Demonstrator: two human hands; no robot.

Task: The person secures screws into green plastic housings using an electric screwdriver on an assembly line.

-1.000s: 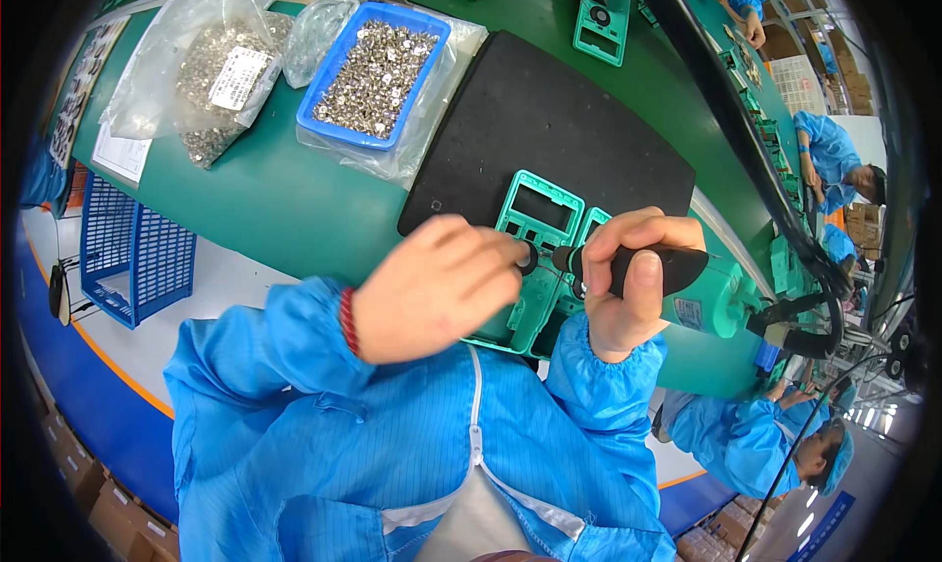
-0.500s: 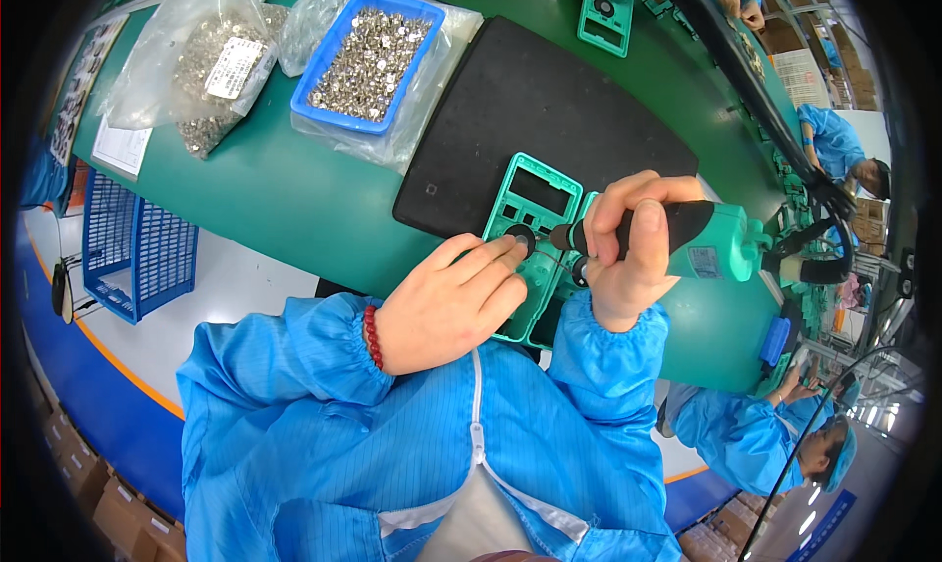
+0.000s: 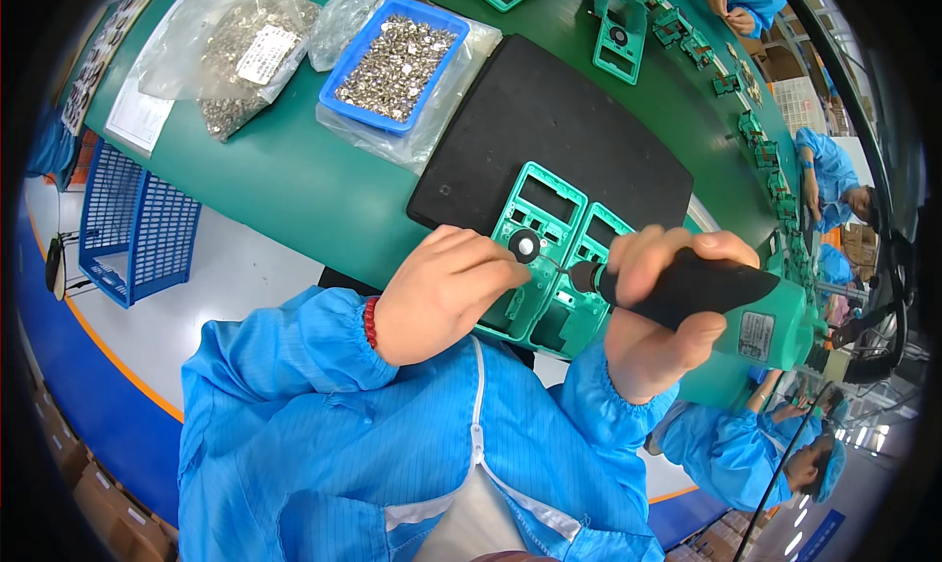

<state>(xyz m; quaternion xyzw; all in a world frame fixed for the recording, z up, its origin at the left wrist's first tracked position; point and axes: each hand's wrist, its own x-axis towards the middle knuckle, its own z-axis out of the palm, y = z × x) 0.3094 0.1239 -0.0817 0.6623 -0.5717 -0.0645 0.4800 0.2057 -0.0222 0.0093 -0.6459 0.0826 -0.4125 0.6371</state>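
Observation:
My right hand (image 3: 657, 307) is wrapped round a green and black electric screwdriver (image 3: 721, 302), which lies nearly level. Its dark nose (image 3: 587, 276) is over the right half of an opened green plastic housing (image 3: 547, 302), away from the round black part. That round black part (image 3: 524, 246), with a pale centre, sits in the left half, and a thin dark line runs from it toward the nose. My left hand (image 3: 446, 292) lies over the housing's left edge, fingers bent together just below the round part. Its thumb is hidden, as is anything it holds.
A black mat (image 3: 559, 120) lies beyond the housing. Small metal parts fill a blue tray (image 3: 343, 101) and a clear bag (image 3: 231, 110). Several green housings (image 3: 620, 37) lie farther off. Co-workers (image 3: 746, 444) are at the right. A blue crate (image 3: 137, 228) stands at the left.
My right hand has drawn the screwdriver right and nearer to me, away from the round black part. My left fingers have come off that part. The view has shifted slightly.

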